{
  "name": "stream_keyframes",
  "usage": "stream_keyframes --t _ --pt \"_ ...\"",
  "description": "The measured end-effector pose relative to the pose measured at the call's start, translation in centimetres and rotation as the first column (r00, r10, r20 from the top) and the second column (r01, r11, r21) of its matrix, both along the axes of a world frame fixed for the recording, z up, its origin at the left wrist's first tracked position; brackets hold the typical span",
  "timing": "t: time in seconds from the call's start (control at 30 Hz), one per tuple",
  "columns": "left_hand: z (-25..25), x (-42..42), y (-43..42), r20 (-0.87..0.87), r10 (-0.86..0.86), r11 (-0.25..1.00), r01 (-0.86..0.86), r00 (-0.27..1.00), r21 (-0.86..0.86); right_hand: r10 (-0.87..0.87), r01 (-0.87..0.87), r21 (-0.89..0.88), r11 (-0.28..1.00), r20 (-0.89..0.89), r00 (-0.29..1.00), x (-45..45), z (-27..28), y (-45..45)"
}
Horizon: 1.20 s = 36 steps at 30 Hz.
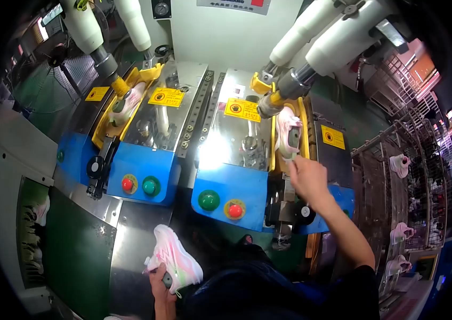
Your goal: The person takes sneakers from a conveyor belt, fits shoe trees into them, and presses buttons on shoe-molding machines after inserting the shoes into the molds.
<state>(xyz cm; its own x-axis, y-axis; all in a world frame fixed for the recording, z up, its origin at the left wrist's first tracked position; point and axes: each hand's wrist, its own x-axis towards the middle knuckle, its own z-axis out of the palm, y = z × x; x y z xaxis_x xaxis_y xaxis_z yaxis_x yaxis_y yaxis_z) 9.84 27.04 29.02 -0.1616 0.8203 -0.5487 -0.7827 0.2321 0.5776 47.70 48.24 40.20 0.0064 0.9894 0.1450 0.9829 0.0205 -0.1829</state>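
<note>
In my left hand (160,284), low and left of centre, is a pink and white sneaker (175,258) with a pale green heel. The fingers are wrapped round its opening, where a dark grey piece shows inside. My right hand (309,180) is closed at the heel end of a second pink and white sneaker (288,130), which sits in the yellow cradle of the right press. Some of its fingertips are hidden behind the hand. A third sneaker (125,105) rests in the left press's yellow cradle (99,130), under a press rod.
Blue panels carry green buttons (208,200) and red buttons (235,210). White press cylinders (338,40) hang over both cradles. A wire rack (383,176) with several sneakers stands at right. A green belt (77,256) lies at lower left, and a fan (58,58) stands behind.
</note>
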Motion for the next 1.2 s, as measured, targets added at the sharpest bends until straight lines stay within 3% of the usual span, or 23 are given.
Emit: stream_keyframes --t 0.07,0.1,0.13,0.2,0.27,0.3,0.4,0.47,0.5,0.57,0.67,0.73,0.77,0.83,0.93,0.97,1.0,1.03,1.07,1.1,1.13,1.17,1.2 --pt "-1.3 -0.6 0.6 0.002 -0.004 1.0 0.004 1.0 0.0 0.328 -0.245 0.301 0.922 -0.268 0.906 -5.0 -0.4 -0.1" --pt "-1.8 -1.0 1.0 0.009 -0.01 1.0 0.01 1.0 0.008 0.458 -0.412 0.209 0.887 -0.282 0.843 -8.0 0.9 -0.3" --pt "-1.9 -1.4 1.4 0.0 -0.028 1.0 0.028 1.0 -0.005 0.516 -0.423 0.332 0.843 -0.277 0.811 -11.7 -0.4 -0.1" --pt "-1.9 -2.0 1.8 -0.012 -0.089 0.996 0.089 0.996 -0.018 0.561 -0.396 0.428 0.812 -0.388 0.731 -19.0 -2.2 0.8" --pt "-1.0 -2.5 2.5 -0.027 -0.139 0.99 0.138 0.99 -0.022 0.533 -0.424 0.404 0.81 -0.21 0.819 -22.9 -7.7 2.8" --pt "-1.0 -2.8 2.7 -0.016 -0.16 0.987 0.16 0.987 -0.021 0.414 -0.366 0.317 0.875 -0.097 0.905 -24.0 -10.2 3.2" --pt "-1.2 -4.5 2.1 -0.016 -0.108 0.994 0.108 0.994 -0.03 0.456 -0.421 0.204 0.884 -0.182 0.871 -23.0 -9.2 3.0" --pt "-1.5 -5.4 1.7 -0.063 -0.099 0.995 0.097 0.993 -0.034 0.609 -0.391 0.497 0.775 -0.419 0.673 -21.6 -8.3 2.2" --pt "-1.8 -5.5 1.2 -0.108 -0.066 0.996 0.059 0.992 -0.059 0.621 -0.409 0.494 0.767 -0.413 0.666 -21.7 -8.0 0.9" --pt "-2.7 -6.1 -0.5 -0.202 -0.05 0.998 0.042 0.978 -0.041 0.589 -0.246 0.571 0.783 -0.553 0.589 -23.0 -8.0 -4.4" --pt "2.8 -4.4 -3.7 -0.154 0.142 0.989 -0.146 0.978 -0.014 0.65 -0.492 0.473 0.731 -0.702 0.29 -27.4 -10.1 -11.9" --pt "2.7 -5.9 -8.5 -0.311 0.299 0.942 -0.332 0.902 -0.056 0.575 -0.626 0.377 0.683 -0.806 0.143 -30.0 -10.1 -16.6" --pt "4.2 -6.2 -9.2 -0.332 0.282 0.928 -0.344 0.9 -0.143 0.537 -0.661 0.322 0.678 -0.831 0.145 -30.4 -9.7 -17.8" --pt "4.9 -7.6 -10.6 -0.422 0.291 0.919 -0.374 0.859 -0.127 0.42 -0.724 0.182 0.665 -0.893 0.162 -31.6 -10.3 -20.1" --pt "-2.3 -12.8 -9.6 -0.666 0.3 0.9 -0.434 0.683 -0.039 0.375 -0.834 0.14 0.534 -0.923 0.085 -36.0 -9.6 -18.5" --pt "-5.5 -14.6 -9.1 -0.819 0.172 0.909 -0.409 0.547 -0.082 0.411 -0.88 0.063 0.47 -0.898 0.156 -36.8 -8.3 -18.0" --pt "-8.9 -16.3 -7.8 -0.839 0.094 0.913 -0.382 0.536 -0.142 0.453 -0.91 -0.024 0.415 -0.861 0.229 -37.9 -7.4 -17.2" --pt "-12.8 -17.7 -6.7 -0.869 0.141 0.928 -0.369 0.475 -0.051 0.459 -0.901 -0.005 0.435 -0.859 0.227 -39.0 -9.7 -16.8" --pt "-15.7 -19.1 -6.3 -0.973 0.088 0.94 -0.341 0.214 0.01 0.484 -0.892 -0.046 0.451 -0.826 0.288 -40.3 -11.1 -16.6" --pt "-17.3 -18.9 -4.2 -0.972 0.049 0.913 -0.404 0.232 -0.05 0.515 -0.894 -0.115 0.434 -0.782 0.35 -40.8 -11.8 -15.6" --pt "-18.8 -19.9 -3.5 -0.946 0.061 0.935 -0.35 0.318 -0.057 0.536 -0.891 -0.145 0.429 -0.753 0.381 -42.1 -12.6 -15.8" --pt "-15.9 -20.1 -4.1 -0.916 0.095 0.938 -0.344 0.389 -0.049 0.277 -0.851 -0.244 0.466 -0.873 0.401 -43.6 -13.4 -16.6" --pt "-15.6 -20.4 -3.9 -0.848 0.058 0.959 -0.266 0.527 -0.1 0.287 -0.853 -0.257 0.455 -0.864 0.413 -44.9 -13.8 -16.6"
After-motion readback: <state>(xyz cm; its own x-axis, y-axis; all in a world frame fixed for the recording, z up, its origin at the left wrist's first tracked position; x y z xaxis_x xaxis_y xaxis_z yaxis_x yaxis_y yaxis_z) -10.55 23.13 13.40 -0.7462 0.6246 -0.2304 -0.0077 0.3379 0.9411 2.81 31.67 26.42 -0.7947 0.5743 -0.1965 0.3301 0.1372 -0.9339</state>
